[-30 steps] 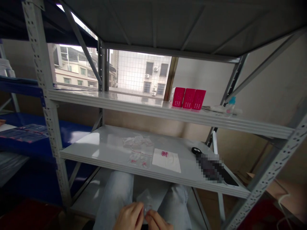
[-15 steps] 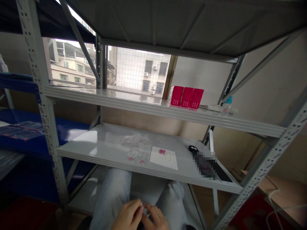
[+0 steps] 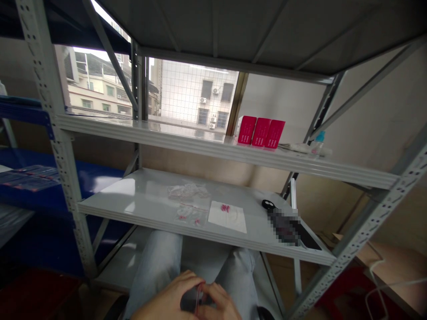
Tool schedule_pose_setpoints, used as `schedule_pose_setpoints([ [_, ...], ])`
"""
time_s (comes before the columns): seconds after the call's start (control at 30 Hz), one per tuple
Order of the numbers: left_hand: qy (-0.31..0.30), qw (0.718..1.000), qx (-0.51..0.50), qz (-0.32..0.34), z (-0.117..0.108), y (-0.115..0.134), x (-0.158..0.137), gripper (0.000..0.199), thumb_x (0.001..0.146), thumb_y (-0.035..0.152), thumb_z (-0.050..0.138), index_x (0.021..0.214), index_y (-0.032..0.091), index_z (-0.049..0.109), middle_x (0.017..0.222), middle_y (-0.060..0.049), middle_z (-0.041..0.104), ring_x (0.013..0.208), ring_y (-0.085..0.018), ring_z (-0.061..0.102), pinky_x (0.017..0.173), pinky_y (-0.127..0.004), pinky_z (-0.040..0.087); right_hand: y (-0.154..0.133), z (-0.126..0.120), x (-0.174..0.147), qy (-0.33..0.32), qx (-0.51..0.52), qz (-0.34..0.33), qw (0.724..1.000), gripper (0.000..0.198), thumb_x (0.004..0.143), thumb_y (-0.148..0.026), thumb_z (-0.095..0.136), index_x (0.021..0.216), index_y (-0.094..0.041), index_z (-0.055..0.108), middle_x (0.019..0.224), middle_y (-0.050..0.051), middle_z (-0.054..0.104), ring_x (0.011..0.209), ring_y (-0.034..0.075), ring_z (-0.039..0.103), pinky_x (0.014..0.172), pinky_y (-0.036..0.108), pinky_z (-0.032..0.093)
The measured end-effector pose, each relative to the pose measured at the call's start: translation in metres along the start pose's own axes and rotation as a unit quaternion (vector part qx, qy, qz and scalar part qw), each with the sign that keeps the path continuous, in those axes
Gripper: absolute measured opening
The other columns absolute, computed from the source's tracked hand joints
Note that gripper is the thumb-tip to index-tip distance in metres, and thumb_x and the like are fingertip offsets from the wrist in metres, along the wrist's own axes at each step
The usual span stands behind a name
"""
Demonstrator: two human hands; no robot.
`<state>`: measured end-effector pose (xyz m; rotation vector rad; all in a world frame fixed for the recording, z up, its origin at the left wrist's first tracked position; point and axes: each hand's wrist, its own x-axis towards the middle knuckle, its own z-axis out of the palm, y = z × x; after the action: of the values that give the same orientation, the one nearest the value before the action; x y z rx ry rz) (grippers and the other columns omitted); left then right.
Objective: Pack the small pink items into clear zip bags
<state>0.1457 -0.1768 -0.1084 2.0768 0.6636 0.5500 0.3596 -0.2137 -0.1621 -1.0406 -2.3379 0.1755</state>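
Observation:
Low over my lap, my left hand (image 3: 171,297) and my right hand (image 3: 220,303) are close together, fingertips pinching a small clear zip bag (image 3: 198,297) with a reddish line along its edge. The bag is seen nearly edge-on, and most of it is hidden by the fingers. Past my knees, on the shelf, lie two clear zip bags (image 3: 189,214) with small red pieces in them, and behind these a pile of clear bags (image 3: 189,191). A white sheet (image 3: 230,221) beside them carries a little cluster of red pieces (image 3: 225,208).
A dark, pixelated object (image 3: 285,226) lies at the shelf's right end near a black round item (image 3: 267,204). Red boxes (image 3: 262,132) and a blue-capped bottle (image 3: 319,141) stand on the shelf above. The work shelf's front edge (image 3: 207,235) runs above my knees.
My hands have moved slightly apart, and the reddish edge of the bag now shows between them. The things on the shelves have stayed put; the view has shifted a little.

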Motion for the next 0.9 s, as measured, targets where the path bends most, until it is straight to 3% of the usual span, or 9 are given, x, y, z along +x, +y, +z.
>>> schedule_pose_setpoints([
  [0.2, 0.017, 1.000, -0.004, 0.003, 0.001, -0.001, 0.000, 0.047, 0.066, 0.031, 0.081, 0.109, 0.027, 0.063, 0.107, -0.002, 0.060, 0.100, -0.023, 0.054, 0.091, -0.033, 0.042, -0.005, -0.010, 0.005, 0.023, -0.044, -0.081, 0.995, 0.019, 0.091, -0.042, 0.060, 0.081, -0.027, 0.068, 0.107, 0.001, 0.067, 0.080, 0.015, 0.062, 0.067, 0.025, 0.049],
  [0.33, 0.049, 0.998, -0.044, 0.014, 0.005, -0.015, -0.003, 0.056, 0.067, 0.039, 0.081, 0.118, 0.026, 0.061, 0.113, -0.006, 0.060, 0.105, -0.026, 0.054, 0.095, -0.037, 0.041, -0.006, -0.019, 0.001, 0.082, 0.024, -0.086, 0.993, 0.015, 0.094, -0.035, 0.054, 0.101, -0.027, 0.065, 0.108, 0.004, 0.068, 0.083, 0.016, 0.065, 0.073, 0.025, 0.052],
  [0.4, 0.080, 0.993, -0.079, 0.022, 0.002, -0.019, -0.001, 0.056, 0.070, 0.043, 0.079, 0.120, 0.026, 0.060, 0.114, -0.007, 0.060, 0.106, -0.027, 0.054, 0.096, -0.038, 0.041, -0.004, -0.032, -0.001, 0.127, 0.072, -0.032, 0.989, 0.017, 0.095, -0.028, 0.051, 0.108, -0.026, 0.062, 0.105, 0.005, 0.068, 0.089, 0.017, 0.065, 0.079, 0.025, 0.053],
  [0.5, 0.127, 0.978, -0.161, 0.047, -0.016, -0.016, 0.016, 0.057, 0.076, 0.048, 0.074, 0.125, 0.025, 0.057, 0.112, -0.007, 0.062, 0.107, -0.027, 0.055, 0.098, -0.038, 0.040, 0.011, -0.062, 0.007, 0.206, 0.088, 0.106, 0.969, 0.020, 0.096, -0.024, 0.048, 0.110, -0.025, 0.062, 0.096, 0.005, 0.069, 0.087, 0.018, 0.065, 0.078, 0.026, 0.052],
  [0.63, 0.236, 0.933, -0.255, 0.098, -0.055, -0.006, 0.068, 0.054, 0.080, 0.048, 0.068, 0.125, 0.021, 0.059, 0.108, -0.009, 0.064, 0.111, -0.028, 0.054, 0.102, -0.039, 0.038, 0.056, -0.107, 0.049, 0.256, 0.011, 0.227, 0.940, 0.026, 0.095, -0.033, 0.046, 0.106, -0.019, 0.066, 0.090, 0.007, 0.070, 0.070, 0.019, 0.062, 0.068, 0.028, 0.050],
  [0.7, 0.314, 0.901, -0.275, 0.119, -0.072, -0.002, 0.100, 0.049, 0.081, 0.048, 0.066, 0.121, 0.020, 0.061, 0.108, -0.010, 0.065, 0.110, -0.028, 0.055, 0.100, -0.039, 0.040, 0.081, -0.121, 0.078, 0.227, -0.050, 0.263, 0.936, 0.029, 0.095, -0.030, 0.043, 0.105, -0.016, 0.066, 0.095, 0.010, 0.070, 0.075, 0.020, 0.063, 0.072, 0.029, 0.049],
  [0.77, 0.364, 0.878, -0.284, 0.127, -0.083, -0.001, 0.127, 0.045, 0.082, 0.048, 0.065, 0.116, 0.019, 0.064, 0.109, -0.010, 0.065, 0.108, -0.027, 0.056, 0.099, -0.038, 0.040, 0.102, -0.128, 0.106, 0.156, -0.116, 0.294, 0.936, 0.030, 0.094, -0.022, 0.041, 0.106, -0.015, 0.067, 0.100, 0.011, 0.070, 0.085, 0.020, 0.063, 0.079, 0.028, 0.048],
  [0.9, 0.369, 0.883, -0.269, 0.106, -0.088, -0.006, 0.159, 0.038, 0.082, 0.044, 0.066, 0.110, 0.018, 0.066, 0.110, -0.009, 0.067, 0.108, -0.026, 0.058, 0.099, -0.037, 0.041, 0.124, -0.127, 0.141, 0.090, -0.169, 0.323, 0.927, 0.026, 0.090, -0.016, 0.047, 0.099, -0.016, 0.072, 0.097, 0.010, 0.071, 0.094, 0.021, 0.063, 0.086, 0.028, 0.043],
])
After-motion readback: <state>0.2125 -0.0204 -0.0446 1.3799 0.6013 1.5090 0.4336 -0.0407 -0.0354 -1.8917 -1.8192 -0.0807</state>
